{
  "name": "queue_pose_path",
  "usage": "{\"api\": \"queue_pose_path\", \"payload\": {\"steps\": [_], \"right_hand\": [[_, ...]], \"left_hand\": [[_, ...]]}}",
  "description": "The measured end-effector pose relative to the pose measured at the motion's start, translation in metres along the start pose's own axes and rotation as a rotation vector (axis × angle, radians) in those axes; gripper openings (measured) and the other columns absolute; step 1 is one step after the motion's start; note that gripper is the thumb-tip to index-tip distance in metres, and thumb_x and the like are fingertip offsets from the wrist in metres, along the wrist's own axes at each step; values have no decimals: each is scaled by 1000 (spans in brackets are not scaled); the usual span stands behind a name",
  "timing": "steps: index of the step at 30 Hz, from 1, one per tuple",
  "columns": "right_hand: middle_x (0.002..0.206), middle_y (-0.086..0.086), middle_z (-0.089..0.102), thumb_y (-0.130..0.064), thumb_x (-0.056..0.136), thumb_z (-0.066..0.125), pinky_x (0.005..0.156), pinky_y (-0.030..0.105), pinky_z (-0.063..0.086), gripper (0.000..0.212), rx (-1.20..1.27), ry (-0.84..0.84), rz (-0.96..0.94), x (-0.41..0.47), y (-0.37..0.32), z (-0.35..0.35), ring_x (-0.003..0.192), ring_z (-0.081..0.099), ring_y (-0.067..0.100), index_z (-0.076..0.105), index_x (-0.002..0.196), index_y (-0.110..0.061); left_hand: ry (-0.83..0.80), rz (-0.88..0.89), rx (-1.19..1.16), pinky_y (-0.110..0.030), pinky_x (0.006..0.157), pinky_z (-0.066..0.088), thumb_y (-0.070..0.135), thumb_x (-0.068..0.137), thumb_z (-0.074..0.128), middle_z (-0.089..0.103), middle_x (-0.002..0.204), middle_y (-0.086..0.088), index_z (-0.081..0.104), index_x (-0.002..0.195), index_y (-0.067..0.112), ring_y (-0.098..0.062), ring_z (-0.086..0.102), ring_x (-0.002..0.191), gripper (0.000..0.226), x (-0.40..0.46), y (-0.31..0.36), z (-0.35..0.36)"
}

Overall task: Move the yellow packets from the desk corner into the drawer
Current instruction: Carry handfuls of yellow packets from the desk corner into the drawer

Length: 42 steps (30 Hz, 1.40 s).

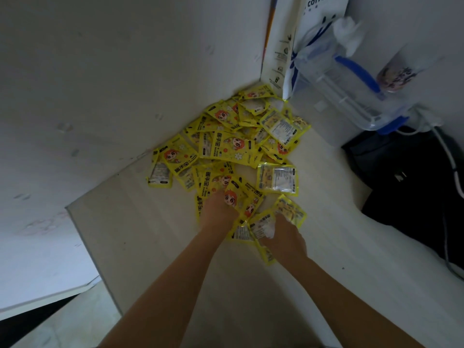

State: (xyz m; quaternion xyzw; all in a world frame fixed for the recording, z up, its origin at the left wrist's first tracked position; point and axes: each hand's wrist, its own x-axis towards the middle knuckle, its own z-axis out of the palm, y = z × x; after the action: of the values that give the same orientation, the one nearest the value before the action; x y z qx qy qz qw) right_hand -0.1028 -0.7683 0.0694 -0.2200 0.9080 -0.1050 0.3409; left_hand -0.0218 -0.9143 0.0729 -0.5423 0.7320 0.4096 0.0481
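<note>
Desk (155, 247): pale top, meeting white walls at the far corner ahead of you.
Black bag (411, 187): lies on the right side of the desk, with white cables across it.
Clear jug (351, 79): blue handle, beside a white coffee paper bag (319, 11) at the far right, just behind the pile.
Yellow packets (233, 144): heaped in the desk corner, spilling toward you; nothing blocks them.
Left hand (218, 209): your fingers are buried in the near packets, curled round several.
Right hand (283, 237): your fingers pinch packets at the pile's near edge.
</note>
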Motion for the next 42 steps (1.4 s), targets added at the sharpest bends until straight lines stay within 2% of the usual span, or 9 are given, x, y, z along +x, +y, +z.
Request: {"api": "queue_pose_path", "payload": {"steps": [3, 7, 9, 18, 24, 28, 33, 39, 42], "right_hand": [[125, 8, 60, -35, 83, 66, 84, 38, 49, 57, 105, -12, 7, -1, 4, -5, 110, 60, 31, 42, 133, -20], [113, 8, 63, -24, 81, 70, 72, 35, 52, 51, 288, -3, 52, 2, 13, -13, 93, 61, 25, 51, 127, -13], [109, 5, 61, -26, 80, 72, 66, 28, 45, 49, 338, 10, 135, 6, 19, -20, 94, 58, 25, 54, 123, -12], [104, 18, 66, -39, 82, 67, 77, 35, 45, 44, 422, 84, 375, 20, 37, -21, 98, 61, 35, 62, 108, -3], [129, 22, 36, -35, 87, 56, 81, 36, 36, 45, 448, 35, 463, 31, 21, -20, 115, 42, 39, 48, 121, -7], [134, 21, 22, -38, 87, 59, 80, 41, 35, 52, 408, -2, 474, 38, 2, -24, 121, 35, 47, 40, 126, -11], [135, 19, 21, -36, 80, 70, 85, 47, 39, 64, 409, 8, 520, 45, -14, -23, 123, 31, 47, 33, 128, -13], [131, 21, 23, -25, 70, 81, 92, 50, 47, 77, 493, 56, 503, 47, -13, -23, 117, 41, 49, 27, 124, -15], [137, 27, 23, -19, 67, 86, 83, 46, 49, 91, 565, 45, 527, 45, -11, -28, 115, 47, 47, 22, 132, -9]], "left_hand": [[-48, 63, 8, -27, 57, 41, 4, 71, 65, 57, 76, -6, 55, 79, 7, -24, 56, 73, 13, 4, -6, -12], [-77, 152, 182, -36, 74, 51, 10, 74, 67, 64, 104, -9, 65, 109, 12, -31, 62, 98, 36, 26, -4, -34], [-100, 197, 269, -35, 71, 50, 11, 74, 67, 64, 99, -8, 64, 104, 13, -32, 63, 97, 30, 44, -1, -44], [-180, 426, 720, -45, 96, 49, 18, 77, 71, 45, 132, -7, 57, 125, 13, -28, 48, 121, 50, 87, 20, -55], [-213, 527, 841, -43, 105, 42, 26, 80, 72, 47, 139, -4, 50, 133, 12, -30, 37, 132, 59, 87, 20, -55], [-187, 569, 853, -41, 104, 42, 28, 81, 71, 48, 138, -4, 56, 127, 10, -28, 35, 133, 52, 86, 17, -56], [-125, 582, 756, -38, 89, 47, 25, 81, 71, 47, 125, -5, 60, 114, 10, -26, 51, 111, 38, 77, 13, -55], [-146, 513, 539, -45, 82, 53, 15, 77, 71, 47, 120, -4, 54, 119, 11, -27, 58, 102, 45, 68, 3, -54], [-144, 445, 400, -43, 83, 51, 16, 77, 72, 55, 119, -6, 46, 125, 18, -29, 58, 106, 55, 61, -2, -55]]}}
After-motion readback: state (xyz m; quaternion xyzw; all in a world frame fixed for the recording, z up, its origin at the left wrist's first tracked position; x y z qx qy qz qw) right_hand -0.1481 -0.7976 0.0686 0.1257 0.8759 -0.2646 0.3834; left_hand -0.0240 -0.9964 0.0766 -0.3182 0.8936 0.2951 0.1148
